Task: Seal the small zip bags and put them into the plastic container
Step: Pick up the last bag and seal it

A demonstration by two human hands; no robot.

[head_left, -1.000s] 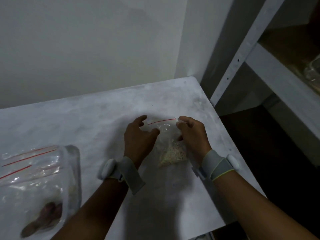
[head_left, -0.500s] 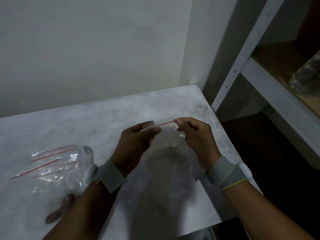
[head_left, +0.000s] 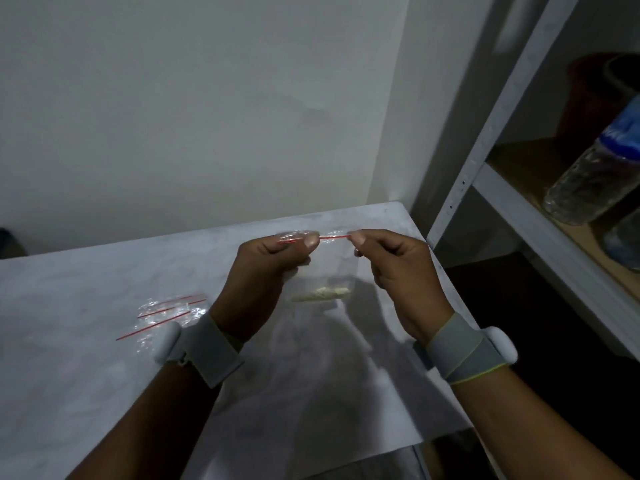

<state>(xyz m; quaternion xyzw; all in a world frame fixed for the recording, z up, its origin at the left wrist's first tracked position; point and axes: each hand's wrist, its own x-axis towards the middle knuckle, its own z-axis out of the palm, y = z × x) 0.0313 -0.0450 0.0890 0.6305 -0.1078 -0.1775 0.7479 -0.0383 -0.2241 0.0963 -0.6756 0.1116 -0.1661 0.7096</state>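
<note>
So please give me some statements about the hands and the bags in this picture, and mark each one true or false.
1. Both hands pinch the top of the small clear zip bag with the red strip. True: left hand, right hand.
2. That bag lies flat on the grey table. False: it hangs, lifted.
3. Pale grains sit at its bottom. True.
4. Other clear zip bags lie right of the hands. False: left.

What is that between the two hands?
In the head view, a clear zip bag hangs between the left hand and right hand, its red strip pinched at both ends.
</note>
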